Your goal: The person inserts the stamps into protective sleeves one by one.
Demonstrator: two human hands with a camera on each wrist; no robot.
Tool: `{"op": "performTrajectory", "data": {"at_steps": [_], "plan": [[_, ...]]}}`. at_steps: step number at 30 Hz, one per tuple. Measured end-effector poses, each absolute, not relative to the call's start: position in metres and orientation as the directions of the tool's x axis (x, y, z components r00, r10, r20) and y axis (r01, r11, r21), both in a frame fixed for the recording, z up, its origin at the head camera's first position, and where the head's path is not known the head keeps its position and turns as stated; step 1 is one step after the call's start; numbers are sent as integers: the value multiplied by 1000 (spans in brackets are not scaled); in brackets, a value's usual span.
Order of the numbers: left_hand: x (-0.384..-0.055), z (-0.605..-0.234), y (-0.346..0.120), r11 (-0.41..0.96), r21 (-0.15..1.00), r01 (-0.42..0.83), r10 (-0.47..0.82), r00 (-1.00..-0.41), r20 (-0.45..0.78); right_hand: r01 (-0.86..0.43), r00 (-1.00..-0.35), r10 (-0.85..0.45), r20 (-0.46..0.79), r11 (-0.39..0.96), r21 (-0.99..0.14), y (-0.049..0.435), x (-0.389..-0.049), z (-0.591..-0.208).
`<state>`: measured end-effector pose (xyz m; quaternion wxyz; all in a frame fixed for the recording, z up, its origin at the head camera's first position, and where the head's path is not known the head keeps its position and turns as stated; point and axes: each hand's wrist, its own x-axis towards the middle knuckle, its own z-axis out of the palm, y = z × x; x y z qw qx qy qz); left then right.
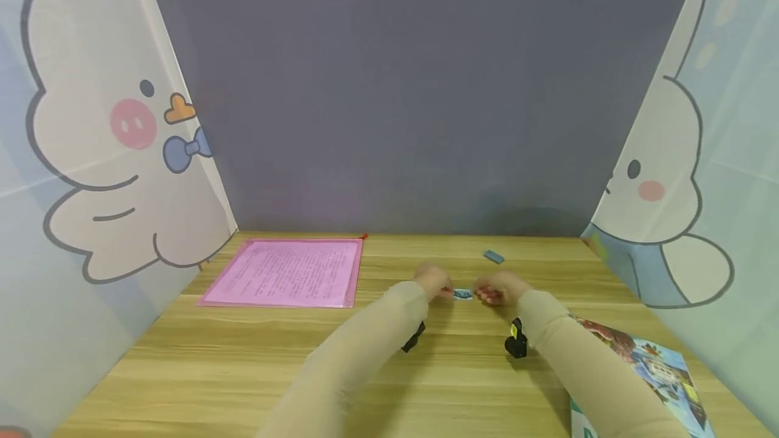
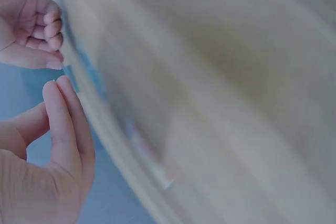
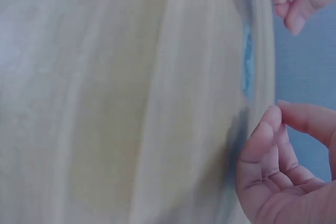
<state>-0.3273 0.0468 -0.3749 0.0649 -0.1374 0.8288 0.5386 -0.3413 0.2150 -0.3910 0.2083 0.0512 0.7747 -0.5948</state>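
Observation:
My left hand (image 1: 435, 280) hovers low over the wooden table, left of a small flat blue-and-white patterned piece (image 1: 462, 294). On that piece's other side is my right hand (image 1: 500, 287). In the left wrist view, the left index and middle fingers (image 2: 63, 124) are fairly straight and side by side, and the thumb tip is hidden behind them. A blurred small pale-and-reddish item (image 2: 149, 153) lies on the table below that hand. The right wrist view shows the right thumb and index tips meeting, the other fingers (image 3: 270, 163) curled, nothing visible between them.
A small blue-grey block (image 1: 493, 257) lies behind the right hand. Toward the back left is a pink sheet of printed text in a clear sleeve (image 1: 280, 272). A colourful picture book (image 1: 666, 370) lies partly under the right forearm. A dark grey panel (image 1: 414, 93) closes the back.

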Motion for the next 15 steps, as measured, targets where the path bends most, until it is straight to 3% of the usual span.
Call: {"op": "performTrajectory", "data": {"at_steps": [6, 11, 15], "plan": [[-327, -354, 30, 230, 936, -267, -61, -964, -260, 207, -953, -143, -268, 340, -917, 214, -345, -376], [-329, -345, 15, 257, 942, -218, -38, -976, -215, 69, -971, -185, -154, 399, -915, 208, -347, -362], [-326, -338, -1, 276, 958, -71, 81, -992, -97, -21, -970, -228, -89, 439, -898, 204, -343, -350]]}}
